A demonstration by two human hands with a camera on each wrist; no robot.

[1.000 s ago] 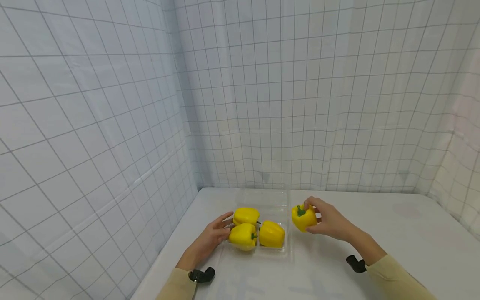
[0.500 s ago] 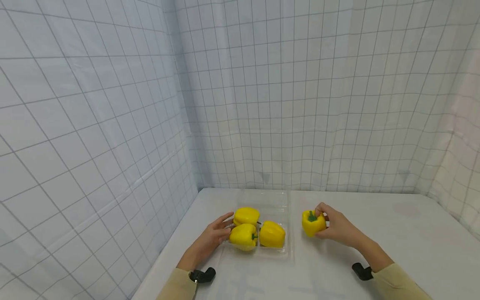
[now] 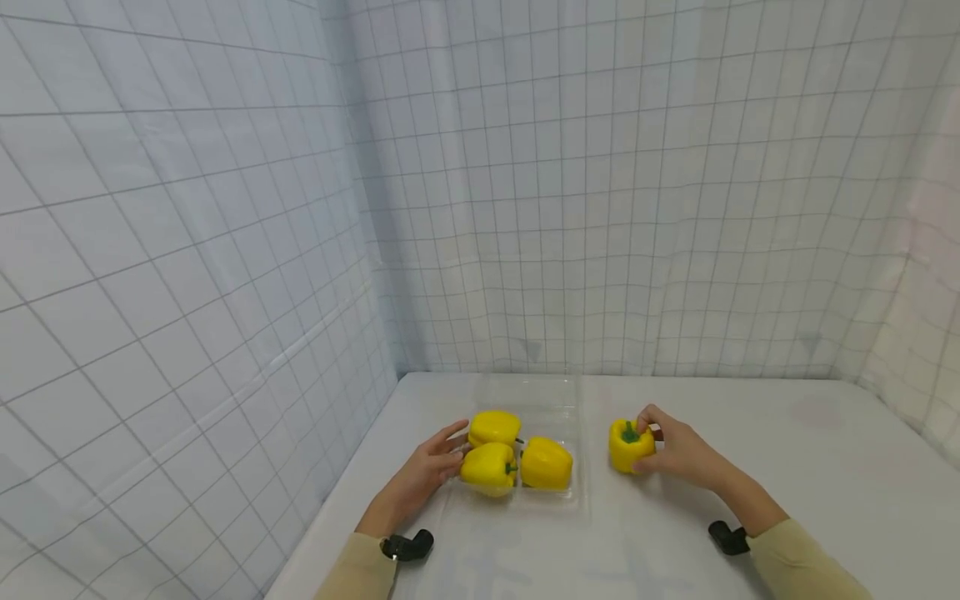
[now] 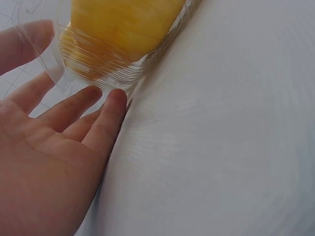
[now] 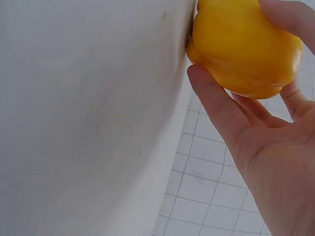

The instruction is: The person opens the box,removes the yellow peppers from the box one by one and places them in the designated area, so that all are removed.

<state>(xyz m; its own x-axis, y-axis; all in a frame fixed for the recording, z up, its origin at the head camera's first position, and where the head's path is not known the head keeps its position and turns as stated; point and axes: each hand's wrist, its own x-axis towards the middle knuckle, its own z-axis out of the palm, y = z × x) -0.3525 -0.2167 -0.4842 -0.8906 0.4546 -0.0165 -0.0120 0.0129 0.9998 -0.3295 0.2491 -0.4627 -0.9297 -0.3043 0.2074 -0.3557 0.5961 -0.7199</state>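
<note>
On the table, a yellow bell pepper (image 3: 630, 447) stands upright with its green stem on top. My right hand (image 3: 678, 454) holds it, thumb on one side and fingers on the other. The right wrist view shows this bell pepper (image 5: 241, 44) against the white surface. My left hand (image 3: 427, 471) rests beside a clear plastic container (image 3: 577, 492) that bears three more yellow bell peppers. In the left wrist view, extended fingers (image 4: 93, 113) touch or nearly touch the container's ribbed side (image 4: 108, 69), with the thumb by its rim.
Behind the peppers, the container's clear lid part (image 3: 525, 392) stretches toward the back edge of the white table (image 3: 750, 442). White gridded curtains (image 3: 540, 208) enclose the table at the back and sides. Black wrist mounts (image 3: 408, 546) sit on both forearms.
My right hand has moved right and slightly toward me with its bell pepper, then lowered it onto the table. The left hand and the other peppers have stayed in place.
</note>
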